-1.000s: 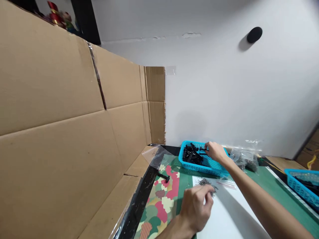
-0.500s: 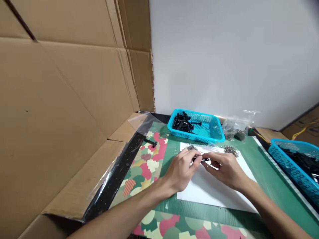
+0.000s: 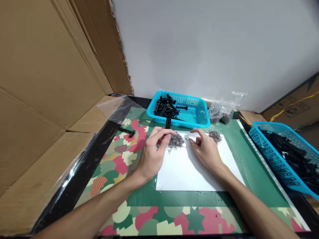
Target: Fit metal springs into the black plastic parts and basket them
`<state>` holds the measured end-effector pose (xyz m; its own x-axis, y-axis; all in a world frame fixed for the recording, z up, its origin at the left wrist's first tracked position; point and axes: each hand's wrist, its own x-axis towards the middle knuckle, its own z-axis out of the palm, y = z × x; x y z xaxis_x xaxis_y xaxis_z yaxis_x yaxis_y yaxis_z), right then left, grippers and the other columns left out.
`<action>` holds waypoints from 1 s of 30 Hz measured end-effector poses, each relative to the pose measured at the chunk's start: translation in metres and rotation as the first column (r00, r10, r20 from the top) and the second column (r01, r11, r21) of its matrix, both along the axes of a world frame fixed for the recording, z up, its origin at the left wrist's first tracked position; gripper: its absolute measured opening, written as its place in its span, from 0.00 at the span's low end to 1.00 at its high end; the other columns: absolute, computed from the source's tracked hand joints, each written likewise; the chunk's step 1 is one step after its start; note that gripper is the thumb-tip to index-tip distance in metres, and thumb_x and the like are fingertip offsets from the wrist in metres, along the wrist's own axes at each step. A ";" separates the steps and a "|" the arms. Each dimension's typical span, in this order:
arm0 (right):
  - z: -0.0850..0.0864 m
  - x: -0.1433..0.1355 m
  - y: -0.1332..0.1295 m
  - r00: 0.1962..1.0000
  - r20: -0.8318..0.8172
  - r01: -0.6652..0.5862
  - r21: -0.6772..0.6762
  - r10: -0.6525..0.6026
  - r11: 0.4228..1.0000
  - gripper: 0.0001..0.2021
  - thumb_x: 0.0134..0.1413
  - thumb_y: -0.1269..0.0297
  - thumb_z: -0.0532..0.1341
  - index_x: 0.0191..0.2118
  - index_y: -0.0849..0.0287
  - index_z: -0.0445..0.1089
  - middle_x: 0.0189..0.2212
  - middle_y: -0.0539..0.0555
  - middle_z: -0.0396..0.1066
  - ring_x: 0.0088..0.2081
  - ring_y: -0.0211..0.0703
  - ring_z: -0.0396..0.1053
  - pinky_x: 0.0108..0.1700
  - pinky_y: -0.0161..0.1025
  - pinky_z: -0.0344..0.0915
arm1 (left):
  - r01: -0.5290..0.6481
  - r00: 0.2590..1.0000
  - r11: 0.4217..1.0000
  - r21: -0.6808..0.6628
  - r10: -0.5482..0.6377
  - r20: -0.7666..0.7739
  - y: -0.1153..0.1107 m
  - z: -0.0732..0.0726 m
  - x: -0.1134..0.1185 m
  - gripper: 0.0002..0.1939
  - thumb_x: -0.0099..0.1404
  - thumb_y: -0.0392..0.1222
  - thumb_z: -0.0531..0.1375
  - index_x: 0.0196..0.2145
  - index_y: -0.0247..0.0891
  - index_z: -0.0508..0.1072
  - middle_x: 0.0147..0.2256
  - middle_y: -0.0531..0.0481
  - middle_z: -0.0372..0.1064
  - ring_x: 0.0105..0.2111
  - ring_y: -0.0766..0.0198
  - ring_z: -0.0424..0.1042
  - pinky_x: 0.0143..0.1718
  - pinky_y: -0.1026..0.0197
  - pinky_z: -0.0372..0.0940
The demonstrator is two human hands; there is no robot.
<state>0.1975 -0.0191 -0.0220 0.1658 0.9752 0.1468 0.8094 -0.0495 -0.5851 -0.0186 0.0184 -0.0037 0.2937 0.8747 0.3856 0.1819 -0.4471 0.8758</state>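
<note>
My left hand (image 3: 156, 151) pinches a narrow black plastic part (image 3: 168, 123) between thumb and fingers, and the part points up toward the basket. Just right of its fingertips, a pile of small metal pieces (image 3: 175, 140) lies on a white sheet (image 3: 189, 176). My right hand (image 3: 204, 148) is over the sheet, its thumb and forefinger apart, with nothing visible between them. A second pile of small metal pieces (image 3: 214, 136) sits right behind that hand. Part of a clear plastic bag shows behind the right fingertips.
A blue basket (image 3: 179, 124) with black parts stands at the back. Another blue basket (image 3: 271, 159) of black parts is at the right. A loose black part (image 3: 127, 131) lies at the left, near a cardboard wall (image 3: 50, 53). Clear bags (image 3: 221, 113) rest by the back wall.
My hands, together on the black part before, have separated. The left keeps the part, now upright; the right has let go. The view has shifted, showing the metal piles more fully.
</note>
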 end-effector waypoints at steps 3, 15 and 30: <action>0.001 -0.006 0.002 0.995 0.081 0.055 -0.034 -0.053 0.998 0.12 0.65 0.56 0.59 0.46 0.52 0.76 0.22 0.47 0.69 0.25 0.42 0.64 0.30 0.37 0.47 | 0.039 0.999 0.998 -0.055 -0.038 0.011 -0.001 0.000 0.001 0.12 0.79 0.46 0.56 0.45 0.41 0.79 0.43 0.49 0.69 0.41 0.63 0.71 0.38 0.62 0.65; 0.004 0.003 0.003 0.960 -0.264 -0.089 0.028 0.093 0.996 0.10 0.60 0.58 0.62 0.36 0.58 0.77 0.18 0.45 0.58 0.23 0.38 0.54 0.28 0.37 0.47 | 0.083 0.996 0.995 -0.062 -0.085 -0.029 -0.005 0.001 0.003 0.12 0.78 0.44 0.56 0.45 0.42 0.81 0.41 0.50 0.68 0.37 0.66 0.69 0.32 0.64 0.63; -0.001 -0.013 -0.009 0.996 0.013 -0.091 0.095 0.090 0.991 0.13 0.58 0.68 0.61 0.42 0.54 0.83 0.20 0.48 0.68 0.24 0.39 0.61 0.31 0.37 0.52 | -0.011 0.995 0.999 -0.035 0.008 -0.096 -0.003 -0.006 0.003 0.12 0.76 0.42 0.58 0.46 0.43 0.83 0.41 0.50 0.67 0.35 0.67 0.68 0.30 0.65 0.63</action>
